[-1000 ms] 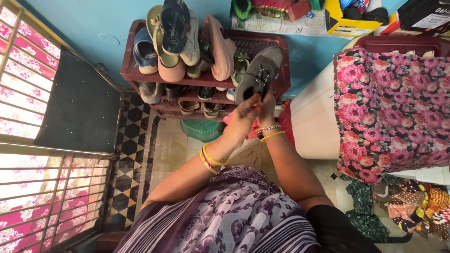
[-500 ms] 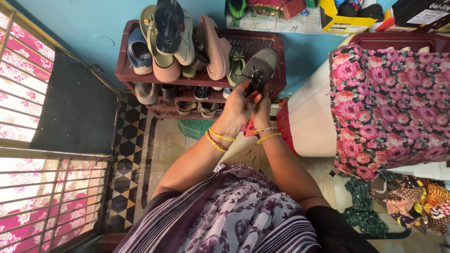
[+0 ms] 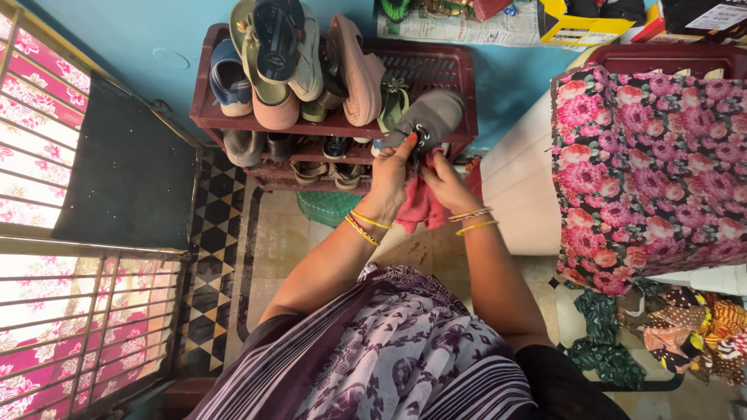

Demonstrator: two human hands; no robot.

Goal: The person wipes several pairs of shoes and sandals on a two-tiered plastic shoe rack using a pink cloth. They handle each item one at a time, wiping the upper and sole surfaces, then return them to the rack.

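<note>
My left hand [image 3: 389, 177] grips a grey lace-up shoe [image 3: 432, 117] by its heel end, holding it up in front of the rack's top shelf. My right hand [image 3: 445, 183] holds a pink-red cloth [image 3: 420, 208] bunched just below the shoe, close to its laces. Both wrists carry yellow and beaded bangles. The shoe's toe points up and to the right, over the maroon shoe rack [image 3: 210, 117].
The rack holds several sandals, slippers and shoes on its shelves against a blue wall. A green basket [image 3: 331, 206] sits on the floor under it. A flower-print cloth [image 3: 654, 163] covers a white drum at right. A barred window and dark mat are at left.
My right hand has dropped from the shoe's heel and now shows the pink-red cloth spread below the shoe. The shoe has tilted flatter and shifted slightly right.
</note>
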